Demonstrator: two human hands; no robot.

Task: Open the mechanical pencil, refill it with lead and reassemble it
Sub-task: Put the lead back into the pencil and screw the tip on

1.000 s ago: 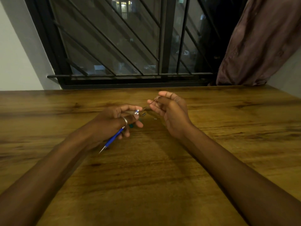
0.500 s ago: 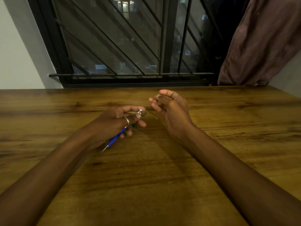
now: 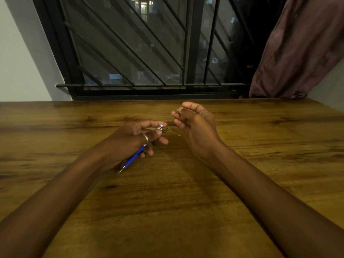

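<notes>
Left hand point(image 3: 134, 138) gripping blue pencil point(image 3: 134, 157), tip toward viewer, open white end between thumb and forefinger. Right hand point(image 3: 195, 127) just beside, raised, fingers loosely curled; lead not discernible. Small dark cap point(image 3: 165, 129) on table point(image 3: 167, 211). No legible writing.

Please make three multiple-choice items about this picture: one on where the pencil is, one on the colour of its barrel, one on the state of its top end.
1. Where is the mechanical pencil?
A. flat on the table
B. in the left hand
C. in the right hand

2. What colour is its barrel?
A. blue
B. red
C. yellow

3. How is its top end?
A. covered by a cap
B. uncovered, with a small dark cap lying beside it

Key: 1 B, the left hand grips it above the table. 2 A, the barrel shows blue. 3 B, the white end is bare and the dark cap lies nearby.
</notes>
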